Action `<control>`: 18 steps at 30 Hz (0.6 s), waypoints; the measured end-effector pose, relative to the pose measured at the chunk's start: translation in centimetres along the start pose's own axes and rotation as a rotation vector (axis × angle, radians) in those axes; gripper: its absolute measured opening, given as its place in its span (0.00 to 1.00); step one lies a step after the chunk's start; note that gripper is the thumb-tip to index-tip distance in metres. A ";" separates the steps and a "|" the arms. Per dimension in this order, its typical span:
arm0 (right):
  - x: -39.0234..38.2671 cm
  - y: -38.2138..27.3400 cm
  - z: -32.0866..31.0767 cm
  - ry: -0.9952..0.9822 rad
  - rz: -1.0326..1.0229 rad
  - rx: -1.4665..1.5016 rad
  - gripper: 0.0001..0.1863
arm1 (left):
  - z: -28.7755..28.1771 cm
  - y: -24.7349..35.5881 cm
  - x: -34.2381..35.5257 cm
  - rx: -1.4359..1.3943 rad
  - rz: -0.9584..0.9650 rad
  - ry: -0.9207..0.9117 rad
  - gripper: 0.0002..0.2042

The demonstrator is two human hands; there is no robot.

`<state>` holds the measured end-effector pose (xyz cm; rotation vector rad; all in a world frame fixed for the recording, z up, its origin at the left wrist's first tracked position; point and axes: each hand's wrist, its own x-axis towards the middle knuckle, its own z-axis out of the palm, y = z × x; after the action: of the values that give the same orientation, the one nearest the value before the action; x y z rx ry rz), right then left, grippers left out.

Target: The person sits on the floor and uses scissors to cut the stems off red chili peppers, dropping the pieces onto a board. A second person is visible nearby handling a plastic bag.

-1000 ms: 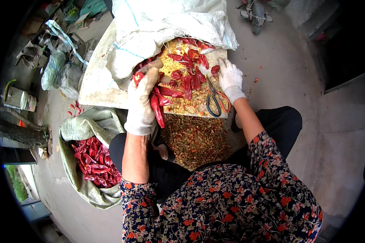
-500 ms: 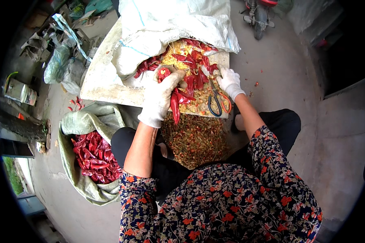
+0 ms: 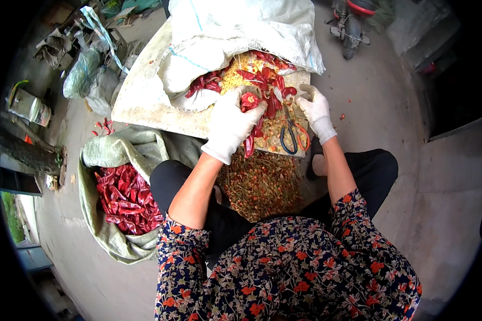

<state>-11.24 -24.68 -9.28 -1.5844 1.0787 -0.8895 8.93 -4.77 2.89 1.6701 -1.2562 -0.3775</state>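
Observation:
My left hand, in a white knit glove, is closed around dried red chili peppers. A cut, hollow end faces up beside the thumb, and a pepper tip hangs below the hand. My right hand, gloved too, is at the board's right edge, fingers bent and apart with nothing visible between them. Scissors with one dark and one orange handle loop lie on the board between my hands. More red peppers and yellow seeds cover the board just beyond.
A large white woven sack lies over the far part of the board. At my left stands an open greenish sack of red peppers. Stems and pepper scraps heap between my legs. A red motorcycle is parked at the far right.
My left hand has moved right and slightly up with the peppers. My right hand has lifted off the peppers and shifted right, away from the scissors. The view has shifted slightly.

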 end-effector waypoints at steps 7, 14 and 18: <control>1.9 0.7 -0.4 -0.013 -0.084 -0.833 0.26 | -0.2 0.3 -0.1 -0.011 0.026 0.024 0.15; 6.4 3.3 1.8 -0.108 0.000 -1.156 0.36 | -1.7 0.5 0.6 -0.269 -0.116 0.095 0.10; 5.9 3.7 2.1 0.202 -0.107 -0.842 0.39 | -2.0 0.0 0.2 -0.218 -0.074 0.149 0.10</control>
<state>-8.17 -30.01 -13.14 -2.2817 1.6588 -0.7036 10.44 -3.94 3.85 1.5314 -1.0087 -0.4118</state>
